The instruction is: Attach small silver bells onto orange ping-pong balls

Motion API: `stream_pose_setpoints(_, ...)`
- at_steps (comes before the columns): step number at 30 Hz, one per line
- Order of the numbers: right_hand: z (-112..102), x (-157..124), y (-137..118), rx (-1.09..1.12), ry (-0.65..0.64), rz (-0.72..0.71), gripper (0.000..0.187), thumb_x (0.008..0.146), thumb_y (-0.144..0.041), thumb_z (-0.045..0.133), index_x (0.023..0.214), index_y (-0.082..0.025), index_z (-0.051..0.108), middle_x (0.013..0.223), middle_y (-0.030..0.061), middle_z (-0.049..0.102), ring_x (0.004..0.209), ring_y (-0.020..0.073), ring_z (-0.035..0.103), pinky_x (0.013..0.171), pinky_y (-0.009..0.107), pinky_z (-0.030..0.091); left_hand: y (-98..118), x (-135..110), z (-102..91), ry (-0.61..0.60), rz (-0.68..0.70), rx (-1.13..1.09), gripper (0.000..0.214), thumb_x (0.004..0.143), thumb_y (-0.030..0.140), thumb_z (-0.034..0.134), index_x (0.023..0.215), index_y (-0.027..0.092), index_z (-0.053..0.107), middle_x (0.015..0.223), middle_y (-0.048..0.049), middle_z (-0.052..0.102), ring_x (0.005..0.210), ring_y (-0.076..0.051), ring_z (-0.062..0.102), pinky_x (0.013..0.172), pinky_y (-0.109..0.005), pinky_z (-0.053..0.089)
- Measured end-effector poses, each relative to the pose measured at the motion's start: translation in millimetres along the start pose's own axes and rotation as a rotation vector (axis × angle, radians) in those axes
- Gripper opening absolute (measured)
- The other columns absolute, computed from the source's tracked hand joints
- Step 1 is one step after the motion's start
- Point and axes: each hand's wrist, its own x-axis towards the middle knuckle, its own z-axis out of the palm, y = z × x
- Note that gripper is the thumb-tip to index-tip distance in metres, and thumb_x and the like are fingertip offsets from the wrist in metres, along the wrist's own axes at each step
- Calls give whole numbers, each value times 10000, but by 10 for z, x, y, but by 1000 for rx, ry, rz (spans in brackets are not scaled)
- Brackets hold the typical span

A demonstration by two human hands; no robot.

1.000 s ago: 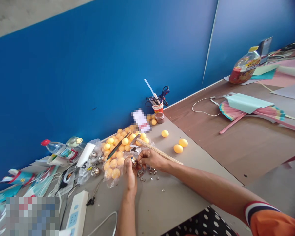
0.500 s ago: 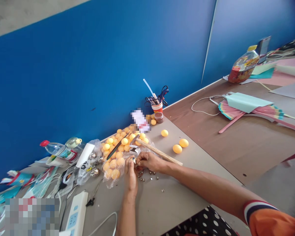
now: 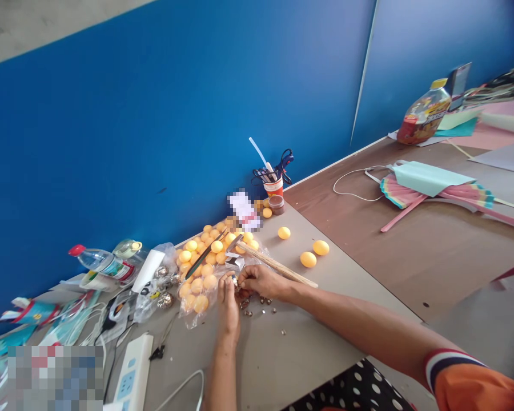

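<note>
My left hand (image 3: pixel 228 305) is closed, fingers pointing up, around a small shiny silvery piece (image 3: pixel 235 281). On the same piece, from the right, the fingertips of my right hand (image 3: pixel 259 281) are pinched. Fingers hide most of it, so its exact kind does not show. Small shiny metal bits (image 3: pixel 263 301) are scattered on the table just below my right hand. Right behind both hands lies a clear plastic bag of orange balls (image 3: pixel 197 282). A hammer with a wooden handle (image 3: pixel 278 264) rests across the bag's edge, beside my right hand.
Loose orange balls (image 3: pixel 308 260) sit to the right of the hammer. A dark pair of tweezers or blade (image 3: pixel 205 254) lies on the bag. At left are silvery balls (image 3: pixel 165 300), a bottle (image 3: pixel 105 262) and a power strip (image 3: pixel 135 371). A paper cup (image 3: pixel 274 186) holds tools.
The loose orange balls have shifted slightly on the table, the farthest one a little to the left. Both hands stay almost in place around the silvery piece.
</note>
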Motion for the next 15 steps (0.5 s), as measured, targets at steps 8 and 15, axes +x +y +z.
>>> stream_pose_setpoints(8,-66,-7,-6,-196,-5,39,60,728,-135,562,690,-157,602,635,-8,611,537,93,514,452,188,376,32,-12,-13,-20,-2,33,437,852,587,505,1065,228,633,1010,-79,682,895,-222,654,685,-323,555)
stream_pose_setpoints(15,-38,34,87,-73,17,40,26,743,-153,578,725,-173,573,619,-14,611,536,102,547,465,191,399,4,1,-4,26,0,1,396,839,544,551,1033,212,648,1001,-74,677,938,-232,641,715,-328,548)
